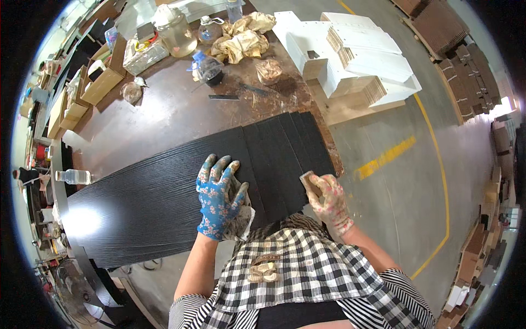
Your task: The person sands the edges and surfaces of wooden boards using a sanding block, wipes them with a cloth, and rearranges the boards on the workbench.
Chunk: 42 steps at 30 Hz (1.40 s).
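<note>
My left hand (215, 200), in a blue flowered glove with blackened fingertips, rests on a stack of black boards (159, 181) with wood-grain tops. A crumpled, dirty pale rag (239, 223) is tucked under its palm and thumb, and the fingers are stretched out over the board. At the right end of the stack, my right hand (332, 205), in a pale, stained flowered glove, grips a small brown sanding block (308, 180). That block touches the boards' end edge or lies right beside it. The boards are fanned out in steps toward the right.
Crumpled brown paper (244, 44), a dark-bottomed bottle (210, 70) and a big clear jar (176, 35) stand on the brown table (164, 120). A clear bottle (74, 176) stands left. White panels (361, 55) lie beyond the table's right edge.
</note>
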Motion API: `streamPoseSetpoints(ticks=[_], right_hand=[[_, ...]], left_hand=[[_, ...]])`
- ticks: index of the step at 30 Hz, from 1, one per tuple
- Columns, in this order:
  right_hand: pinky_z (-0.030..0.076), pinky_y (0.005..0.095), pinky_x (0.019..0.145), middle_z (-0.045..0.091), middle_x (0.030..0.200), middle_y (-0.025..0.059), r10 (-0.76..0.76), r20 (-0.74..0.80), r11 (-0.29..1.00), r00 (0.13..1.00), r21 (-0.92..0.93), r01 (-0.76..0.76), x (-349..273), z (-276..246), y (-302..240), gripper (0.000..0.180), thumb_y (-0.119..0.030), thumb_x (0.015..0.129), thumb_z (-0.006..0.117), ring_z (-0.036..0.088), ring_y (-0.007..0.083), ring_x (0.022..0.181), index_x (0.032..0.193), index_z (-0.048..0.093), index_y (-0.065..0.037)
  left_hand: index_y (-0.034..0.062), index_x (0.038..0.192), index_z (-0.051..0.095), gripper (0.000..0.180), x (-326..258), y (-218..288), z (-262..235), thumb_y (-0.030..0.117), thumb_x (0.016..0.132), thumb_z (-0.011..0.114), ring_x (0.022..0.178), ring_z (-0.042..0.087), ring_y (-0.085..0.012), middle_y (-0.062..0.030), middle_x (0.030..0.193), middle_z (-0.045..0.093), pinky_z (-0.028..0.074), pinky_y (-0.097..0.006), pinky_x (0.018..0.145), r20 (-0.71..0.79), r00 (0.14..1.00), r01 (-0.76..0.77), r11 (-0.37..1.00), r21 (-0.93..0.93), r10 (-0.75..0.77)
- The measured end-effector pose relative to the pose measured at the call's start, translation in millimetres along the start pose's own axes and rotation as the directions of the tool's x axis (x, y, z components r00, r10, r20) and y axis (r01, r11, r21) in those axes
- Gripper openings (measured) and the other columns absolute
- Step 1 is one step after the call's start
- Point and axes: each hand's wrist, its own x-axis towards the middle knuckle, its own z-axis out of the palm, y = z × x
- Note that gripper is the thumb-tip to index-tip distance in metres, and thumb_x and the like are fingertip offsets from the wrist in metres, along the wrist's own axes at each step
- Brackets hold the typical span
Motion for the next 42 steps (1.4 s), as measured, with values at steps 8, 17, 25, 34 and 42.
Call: streamPoseSetpoints(ticks=[8,17,25,34,42], right_hand=[[0.049,0.0409,0.06,0.056,0.077,0.0097,-0.106,-0.2,0.994,0.974,-0.053,0.097,144,65,34,0.025,-0.007,0.08,0.074,0.058,0.0302,0.066,0.096,0.055,-0.008],[0.049,0.0393,0.058,0.059,0.077,0.0096,-0.053,-0.133,0.998,0.99,0.018,0.056,87,48,16,0.029,-0.003,0.077,0.075,0.06,0.0282,0.069,0.098,0.056,-0.007],[0.051,0.0423,0.065,0.06,0.085,0.0114,0.004,-0.095,1.0,0.995,0.03,-0.001,134,57,28,0.026,-0.01,0.081,0.071,0.061,0.0321,0.076,0.103,0.057,-0.009],[0.049,0.0376,0.059,0.057,0.083,0.0106,-0.047,0.118,0.999,0.992,-0.01,0.048,-60,-49,15,0.046,-0.008,0.07,0.079,0.06,0.0262,0.07,0.112,0.058,-0.01],[0.051,0.0357,0.064,0.062,0.088,0.0096,0.212,-0.02,0.975,0.977,0.071,-0.21,-21,-38,-18,0.039,0.0,0.073,0.076,0.062,0.0253,0.074,0.108,0.059,-0.006]], left_hand=[[0.0118,0.118,0.064,0.047,4,5,-3,0.007,0.072,0.068,0.132,0.039,-0.0377,-0.0103,0.132,0.055,0.031,-0.049,0.109,0.01,1.0,0.023,0.998,-0.067,-0.022],[0.0092,0.113,0.067,0.042,1,4,-8,-0.001,0.073,0.06,0.129,0.043,-0.0387,-0.0125,0.127,0.058,0.034,-0.049,0.108,-0.037,0.998,0.046,0.996,-0.074,-0.048],[0.0066,0.116,0.065,0.046,3,-1,-10,-0.001,0.071,0.058,0.132,0.04,-0.0389,-0.0135,0.129,0.057,0.031,-0.049,0.111,-0.083,0.996,0.015,0.974,-0.225,-0.034],[0.0157,0.127,0.06,0.061,-47,9,-23,0.036,0.072,0.074,0.135,0.032,-0.0436,-0.0152,0.141,0.045,0.026,-0.056,0.11,0.129,0.991,-0.049,0.996,0.08,0.038],[0.0135,0.131,0.057,0.06,-28,6,-1,0.027,0.075,0.072,0.136,0.034,-0.0403,-0.0153,0.143,0.044,0.028,-0.054,0.11,0.135,0.98,-0.153,0.986,0.067,0.143]])
